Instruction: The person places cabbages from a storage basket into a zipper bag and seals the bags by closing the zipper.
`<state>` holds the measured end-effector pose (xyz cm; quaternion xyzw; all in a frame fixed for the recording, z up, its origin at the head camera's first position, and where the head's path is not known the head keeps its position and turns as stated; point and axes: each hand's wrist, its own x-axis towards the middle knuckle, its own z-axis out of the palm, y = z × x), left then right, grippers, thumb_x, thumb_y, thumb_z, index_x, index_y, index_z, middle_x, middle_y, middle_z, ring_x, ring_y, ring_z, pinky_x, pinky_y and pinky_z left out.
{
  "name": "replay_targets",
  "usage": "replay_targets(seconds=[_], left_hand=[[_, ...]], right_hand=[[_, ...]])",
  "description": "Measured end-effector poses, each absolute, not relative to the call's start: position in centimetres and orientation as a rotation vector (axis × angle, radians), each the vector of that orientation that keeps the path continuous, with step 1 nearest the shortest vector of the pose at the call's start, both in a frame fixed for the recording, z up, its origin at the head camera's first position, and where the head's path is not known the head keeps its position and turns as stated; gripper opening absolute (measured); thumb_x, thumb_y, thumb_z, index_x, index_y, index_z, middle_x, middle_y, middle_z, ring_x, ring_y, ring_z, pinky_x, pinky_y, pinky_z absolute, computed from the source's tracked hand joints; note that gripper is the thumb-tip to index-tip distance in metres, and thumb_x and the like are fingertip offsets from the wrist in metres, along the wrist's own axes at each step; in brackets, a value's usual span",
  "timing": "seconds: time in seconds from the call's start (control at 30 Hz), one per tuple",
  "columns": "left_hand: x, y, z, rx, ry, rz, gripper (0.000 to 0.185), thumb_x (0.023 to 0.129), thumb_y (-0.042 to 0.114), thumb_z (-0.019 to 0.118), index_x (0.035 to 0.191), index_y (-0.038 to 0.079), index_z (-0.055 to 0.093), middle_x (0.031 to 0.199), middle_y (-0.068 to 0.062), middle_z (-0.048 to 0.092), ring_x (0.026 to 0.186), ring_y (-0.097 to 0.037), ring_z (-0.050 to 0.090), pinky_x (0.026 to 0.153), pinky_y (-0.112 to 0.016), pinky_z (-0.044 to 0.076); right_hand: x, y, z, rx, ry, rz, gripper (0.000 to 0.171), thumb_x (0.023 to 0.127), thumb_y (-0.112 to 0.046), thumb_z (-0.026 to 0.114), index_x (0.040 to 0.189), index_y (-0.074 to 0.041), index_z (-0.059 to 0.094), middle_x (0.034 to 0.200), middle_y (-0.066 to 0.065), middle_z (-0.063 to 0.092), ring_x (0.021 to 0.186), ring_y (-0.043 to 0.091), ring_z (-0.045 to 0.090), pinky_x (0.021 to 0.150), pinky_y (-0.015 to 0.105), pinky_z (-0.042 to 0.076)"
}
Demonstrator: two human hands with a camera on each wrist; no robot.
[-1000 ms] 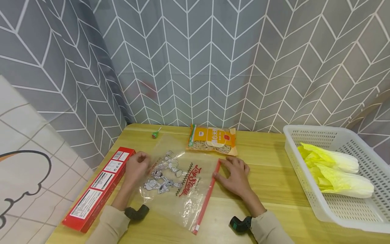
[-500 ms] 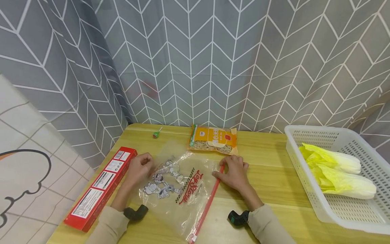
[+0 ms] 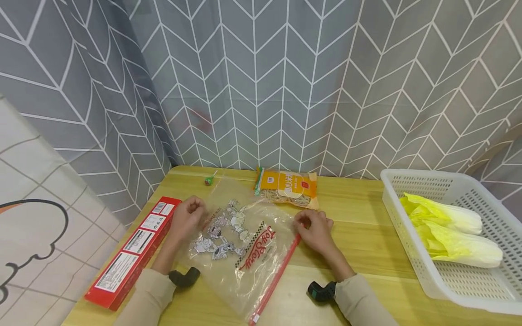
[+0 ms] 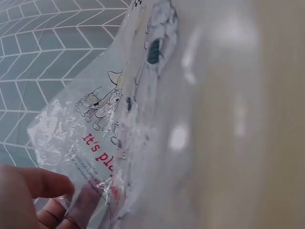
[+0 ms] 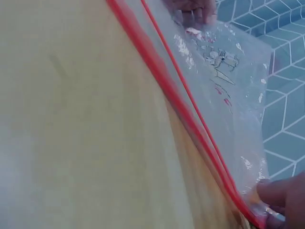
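Observation:
A clear plastic zip bag [image 3: 254, 271], printed with cartoon figures and red "Toy Story" lettering, is spread at a slant over the table. Along its right edge runs a red zip strip [image 3: 278, 270], with a white slider [image 3: 254, 318] at the near end. My left hand [image 3: 188, 218] pinches the bag's far left side; in the left wrist view its fingers [image 4: 81, 205] show through the film. At the strip's far end my right hand [image 3: 316, 230] pinches the corner between thumb and fingers, also visible in the right wrist view [image 5: 281, 198].
Behind the bag lies an orange food packet [image 3: 287, 186], with a green lollipop [image 3: 209, 180] to its left. A long red box [image 3: 134, 251] lies beside my left arm. To the right, a white plastic basket [image 3: 412, 253] holds two Chinese cabbages [image 3: 461, 242]. A curtain [image 3: 261, 81] hangs behind the wooden table [image 3: 355, 194].
The bag has shifted slightly and its zip strip's near end has swung left and toward me. My right hand's grip at the corner has tightened into a pinch; the left hand has risen slightly.

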<state>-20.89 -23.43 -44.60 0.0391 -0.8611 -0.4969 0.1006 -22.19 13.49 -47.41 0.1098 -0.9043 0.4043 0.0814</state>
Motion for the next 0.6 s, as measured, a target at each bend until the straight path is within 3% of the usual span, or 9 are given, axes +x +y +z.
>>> replay_targets(seconds=[0.13,0.23,0.33,0.43,0.6], left_hand=[[-22.2,-23.1,-44.1,0.131,-2.551,-1.435,0.016,0.1,0.018,0.061,0.108,0.006,0.066,0.102,-0.013,0.071,0.094,-0.023,0.064,0.085,-0.032,0.051],[-23.3,-22.8,-43.8,0.104,-2.564,-1.424,0.026,0.101,0.022,0.06,0.123,0.008,0.064,0.119,-0.015,0.069,0.114,-0.031,0.062,0.099,-0.044,0.049],[-24.0,-22.4,-43.6,0.044,-2.58,-1.419,0.044,0.1,0.022,0.062,0.141,0.009,0.053,0.141,-0.017,0.059,0.136,-0.038,0.05,0.112,-0.057,0.04],[-24.2,-21.7,-43.7,-0.033,-2.606,-1.316,0.061,0.096,0.021,0.068,0.15,0.009,0.044,0.154,-0.02,0.046,0.148,-0.043,0.034,0.12,-0.065,0.028],[-23.0,-19.6,-43.8,-0.237,-2.693,-1.053,0.067,0.09,0.027,0.074,0.149,0.01,0.048,0.161,-0.023,0.036,0.152,-0.051,0.02,0.117,-0.078,0.016]], right_hand=[[-22.7,13.5,-47.3,0.239,-2.59,1.377,0.006,0.092,-0.013,0.073,0.091,-0.008,0.071,0.077,0.007,0.068,0.078,0.016,0.052,0.088,0.041,0.02],[-22.9,13.3,-47.4,0.172,-2.505,1.477,0.004,0.092,-0.01,0.073,0.091,-0.006,0.071,0.074,0.01,0.069,0.067,0.008,0.054,0.088,0.037,0.026],[-23.0,13.1,-47.5,0.093,-2.44,1.521,0.005,0.091,-0.01,0.073,0.091,-0.005,0.072,0.075,0.012,0.071,0.064,0.002,0.052,0.086,0.034,0.027],[-23.1,12.7,-47.6,0.015,-2.384,1.506,0.006,0.09,-0.01,0.075,0.091,-0.005,0.073,0.075,0.013,0.072,0.065,0.001,0.051,0.087,0.034,0.025],[-23.7,12.1,-47.7,-0.078,-2.33,1.477,0.008,0.09,-0.013,0.075,0.091,-0.005,0.074,0.071,0.01,0.07,0.067,0.006,0.051,0.083,0.036,0.022]])
